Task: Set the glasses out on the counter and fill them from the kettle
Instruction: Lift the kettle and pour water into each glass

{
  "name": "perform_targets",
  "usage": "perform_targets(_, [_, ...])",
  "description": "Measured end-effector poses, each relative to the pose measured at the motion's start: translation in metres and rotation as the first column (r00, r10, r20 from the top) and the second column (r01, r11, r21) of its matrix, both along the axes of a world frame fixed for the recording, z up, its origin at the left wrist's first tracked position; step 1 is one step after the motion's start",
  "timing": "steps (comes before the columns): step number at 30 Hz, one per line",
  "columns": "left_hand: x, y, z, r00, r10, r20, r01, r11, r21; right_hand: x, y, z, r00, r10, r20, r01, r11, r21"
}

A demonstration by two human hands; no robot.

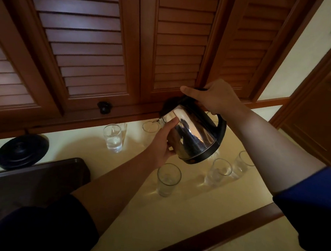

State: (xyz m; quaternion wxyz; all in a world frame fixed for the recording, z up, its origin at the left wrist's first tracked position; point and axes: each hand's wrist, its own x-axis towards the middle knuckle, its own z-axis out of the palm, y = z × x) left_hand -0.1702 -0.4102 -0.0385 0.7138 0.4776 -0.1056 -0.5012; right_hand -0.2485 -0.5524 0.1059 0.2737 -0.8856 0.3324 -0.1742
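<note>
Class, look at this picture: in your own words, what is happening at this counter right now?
A person holds a shiny steel kettle with a black handle tilted over the pale yellow counter. The right hand grips the handle, while the left hand steadies the kettle's body. Its spout points at a clear glass near the wall. Other clear drinking glasses stand around, one at the left and one nearer the person. The round black kettle base sits unused at the left.

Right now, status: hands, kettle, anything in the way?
Right hand has a grip on the kettle handle, left hand steadying its body. Spout tipped over the far glass. Pour path clear.
</note>
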Motion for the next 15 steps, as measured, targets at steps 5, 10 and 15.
perform_targets(5, [0.0003, -0.0005, -0.0009, 1.0, 0.013, -0.008, -0.013, 1.0, 0.006, 0.0015, -0.0003, 0.0011, 1.0, -0.001, -0.016, 0.001, 1.0, -0.006])
perform_targets(10, [0.0002, 0.0001, 0.0002, 1.0, -0.005, 0.0, 0.005, 1.0, 0.005, 0.0005, 0.0035, 0.0043, 1.0, 0.029, -0.007, -0.029, 0.999, -0.014])
perform_targets(15, [0.0, 0.0011, -0.0006, 1.0, 0.001, -0.005, -0.001, 1.0, 0.007, 0.0012, 0.0042, 0.0044, 0.999, 0.031, -0.006, -0.031, 0.999, -0.024])
